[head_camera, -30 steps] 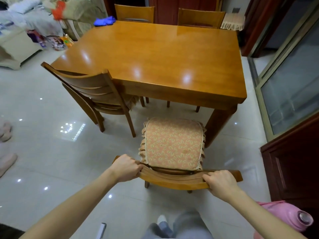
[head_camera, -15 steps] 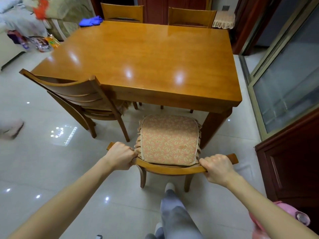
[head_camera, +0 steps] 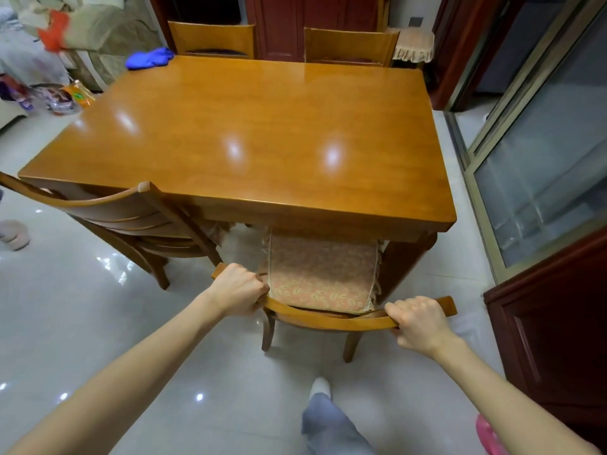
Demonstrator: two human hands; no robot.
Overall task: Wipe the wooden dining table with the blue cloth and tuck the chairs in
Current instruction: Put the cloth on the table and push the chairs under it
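The wooden dining table (head_camera: 262,133) fills the middle of the view. A wooden chair (head_camera: 328,318) with a patterned orange cushion stands at its near edge, the seat's front partly under the tabletop. My left hand (head_camera: 238,289) grips the left end of the chair's top rail. My right hand (head_camera: 418,323) grips the right end. The blue cloth (head_camera: 149,58) lies crumpled at the table's far left corner. A second chair (head_camera: 131,221) stands angled at the near left corner. Two more chairs (head_camera: 213,39) stand tucked in at the far side.
A dark red cabinet (head_camera: 555,339) stands close on the right, with a glass sliding door (head_camera: 538,165) behind it. A pink object (head_camera: 489,435) sits at the lower right. Bags and clutter (head_camera: 62,96) lie on the floor at the far left. My leg (head_camera: 328,421) is below the chair.
Both hands have pushed the cushioned chair forward, so its seat now goes partly under the table's near edge. I have stepped closer to the table.
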